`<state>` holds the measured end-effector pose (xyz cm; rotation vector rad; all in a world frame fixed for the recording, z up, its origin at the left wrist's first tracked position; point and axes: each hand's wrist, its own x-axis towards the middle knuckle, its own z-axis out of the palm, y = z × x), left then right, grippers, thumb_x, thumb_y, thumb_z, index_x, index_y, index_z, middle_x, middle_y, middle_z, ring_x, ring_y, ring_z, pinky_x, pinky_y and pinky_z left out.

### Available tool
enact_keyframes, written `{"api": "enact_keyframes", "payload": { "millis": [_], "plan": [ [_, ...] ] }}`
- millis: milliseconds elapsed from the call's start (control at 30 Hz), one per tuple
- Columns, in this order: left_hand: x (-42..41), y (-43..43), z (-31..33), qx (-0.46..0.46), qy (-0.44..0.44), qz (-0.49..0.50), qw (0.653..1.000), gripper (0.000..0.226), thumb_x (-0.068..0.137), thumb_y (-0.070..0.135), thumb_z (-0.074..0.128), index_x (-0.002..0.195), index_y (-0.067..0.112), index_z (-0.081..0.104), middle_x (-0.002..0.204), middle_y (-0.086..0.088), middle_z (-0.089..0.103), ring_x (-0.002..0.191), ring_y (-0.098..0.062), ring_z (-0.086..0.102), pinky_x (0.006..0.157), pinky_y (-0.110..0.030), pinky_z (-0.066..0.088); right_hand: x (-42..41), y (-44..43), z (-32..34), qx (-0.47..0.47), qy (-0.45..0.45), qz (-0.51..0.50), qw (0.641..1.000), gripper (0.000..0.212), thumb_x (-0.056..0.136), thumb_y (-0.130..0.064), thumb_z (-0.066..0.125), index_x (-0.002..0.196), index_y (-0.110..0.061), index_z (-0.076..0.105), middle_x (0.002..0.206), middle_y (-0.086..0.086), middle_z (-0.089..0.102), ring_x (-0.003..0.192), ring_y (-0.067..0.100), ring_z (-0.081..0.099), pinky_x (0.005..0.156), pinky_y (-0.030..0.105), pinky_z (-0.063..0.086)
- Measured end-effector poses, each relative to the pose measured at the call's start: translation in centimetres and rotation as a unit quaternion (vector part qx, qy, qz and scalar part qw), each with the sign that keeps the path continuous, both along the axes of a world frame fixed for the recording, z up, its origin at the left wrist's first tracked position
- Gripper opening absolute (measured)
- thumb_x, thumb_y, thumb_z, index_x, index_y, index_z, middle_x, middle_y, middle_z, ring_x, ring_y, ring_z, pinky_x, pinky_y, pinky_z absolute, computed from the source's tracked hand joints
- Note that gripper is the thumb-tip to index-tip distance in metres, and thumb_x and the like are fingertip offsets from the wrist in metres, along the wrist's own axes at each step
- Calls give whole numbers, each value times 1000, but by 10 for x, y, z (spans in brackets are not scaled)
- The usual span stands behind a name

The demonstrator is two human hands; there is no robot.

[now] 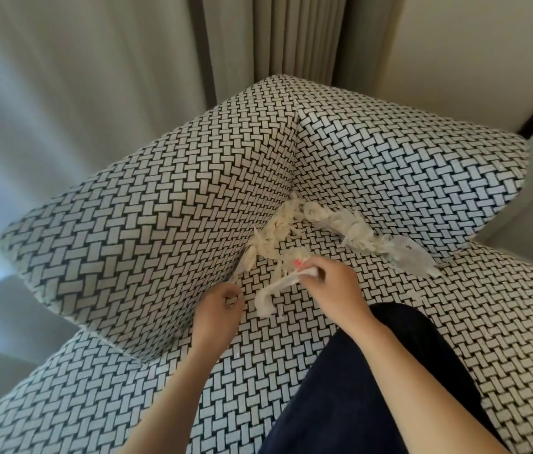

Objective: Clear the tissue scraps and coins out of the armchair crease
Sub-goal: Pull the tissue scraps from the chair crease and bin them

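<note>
Shredded white tissue scraps [278, 231] lie packed along the crease of the black-and-white basket-weave armchair [147, 204], where the seat meets the upright cushions. They trail right toward a crumpled translucent wrapper [412, 257] lying on the seat. On my feed, the right hand [334, 283] pinches one long torn strip of tissue [271, 294] between thumb and fingertips, and the strip droops onto the seat just in front of the crease. The left hand [219, 306] sits at the near end of the crease with its fingers curled tight; I cannot tell whether they hold anything. A dark navy trouser leg [373, 388] rests on the seat beneath the right forearm. Grey pleated curtains [275, 37] hang behind the chair.
</note>
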<state>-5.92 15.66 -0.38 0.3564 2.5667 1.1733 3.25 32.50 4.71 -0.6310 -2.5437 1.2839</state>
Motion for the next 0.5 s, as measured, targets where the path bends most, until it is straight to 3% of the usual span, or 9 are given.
{"api": "enact_keyframes", "payload": {
  "millis": [100,233,400,500],
  "plan": [
    [-5,12,-3,-23,30,1,999,35,86,18,64,119,21,53,127,1,48,107,-20,54,83,-26,45,3,8,9,-88,68,-89,990,8,88,-9,59,88,-15,65,82,4,68,55,24,47,53,24,37],
    [-16,34,-7,-79,68,-60,993,63,86,24,63,142,23,34,145,-2,30,134,-23,27,110,-36,29,4,16,14,-212,124,-188,951,9,86,-4,56,83,-10,62,90,2,70,61,17,51,52,20,37],
    [-30,68,-10,-181,52,-131,973,80,89,39,57,150,31,7,157,-4,5,141,-33,10,115,-47,19,0,28,9,-297,134,-254,911,10,88,-6,54,91,-7,63,90,12,65,69,10,62,60,17,47],
    [-37,83,-9,-204,28,-141,968,84,89,39,55,149,37,-4,156,-9,3,140,-38,10,114,-51,17,-1,28,7,-307,132,-260,906,11,89,-6,54,96,-4,63,91,13,64,70,8,61,63,19,47]
  ]
}}
